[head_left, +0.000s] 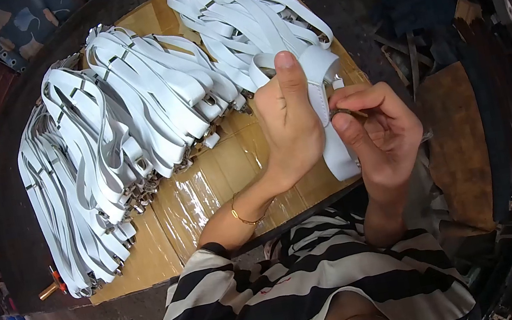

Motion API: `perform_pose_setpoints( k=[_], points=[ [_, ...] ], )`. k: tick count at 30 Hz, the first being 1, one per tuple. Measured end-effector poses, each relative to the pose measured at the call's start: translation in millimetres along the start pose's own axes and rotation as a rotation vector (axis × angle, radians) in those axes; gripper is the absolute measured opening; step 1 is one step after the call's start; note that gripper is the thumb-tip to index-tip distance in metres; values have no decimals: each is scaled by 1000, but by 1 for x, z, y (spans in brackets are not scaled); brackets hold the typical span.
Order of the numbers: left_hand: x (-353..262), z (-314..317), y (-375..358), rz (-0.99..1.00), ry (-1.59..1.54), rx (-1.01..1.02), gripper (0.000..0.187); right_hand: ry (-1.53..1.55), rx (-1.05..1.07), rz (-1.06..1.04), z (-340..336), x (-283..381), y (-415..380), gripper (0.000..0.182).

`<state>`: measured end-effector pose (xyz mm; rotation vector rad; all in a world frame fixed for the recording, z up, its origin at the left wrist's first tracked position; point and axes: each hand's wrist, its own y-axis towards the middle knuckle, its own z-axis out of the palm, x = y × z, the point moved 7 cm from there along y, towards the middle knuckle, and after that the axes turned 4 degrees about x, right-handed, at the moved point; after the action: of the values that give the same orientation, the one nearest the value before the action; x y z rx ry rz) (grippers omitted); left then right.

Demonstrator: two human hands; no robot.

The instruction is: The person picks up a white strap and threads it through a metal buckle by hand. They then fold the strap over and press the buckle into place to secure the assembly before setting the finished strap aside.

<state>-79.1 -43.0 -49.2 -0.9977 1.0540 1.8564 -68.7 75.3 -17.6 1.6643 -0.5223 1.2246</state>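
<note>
My left hand (290, 119) is closed around a white strap (322, 66), thumb raised, with the fingers hidden behind the palm. A stitched part of the strap runs down beside that hand, and a wide loose length (339, 155) hangs below. On its right, my right hand (383, 134) pinches a small dark metal piece (349, 113) between thumb and fingertips, close against the strap. A bundle of similar white straps (230, 14) lies just beyond my hands.
More white strap bundles (150, 86) with metal clips at their ends lie on a taped cardboard sheet (206, 186) to the left. An orange-handled tool (58, 280) lies at the left table edge. Wooden scraps and a brown board (455, 145) are on the right.
</note>
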Motion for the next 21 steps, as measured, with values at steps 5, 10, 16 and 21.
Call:
perform_pose_setpoints(
  k=[5,10,16,21],
  points=[
    [0,0,-4,239,185,-14,57,-92,-156,-210,1,4,0,15],
    [-4,5,0,210,102,-45,57,122,-155,-104,-7,-4,3,16],
    [9,-3,2,86,102,-27,58,37,-90,-21,-2,-1,1,17],
    [-1,3,-6,297,201,-51,57,-105,-204,-115,1,1,-2,17]
  ],
)
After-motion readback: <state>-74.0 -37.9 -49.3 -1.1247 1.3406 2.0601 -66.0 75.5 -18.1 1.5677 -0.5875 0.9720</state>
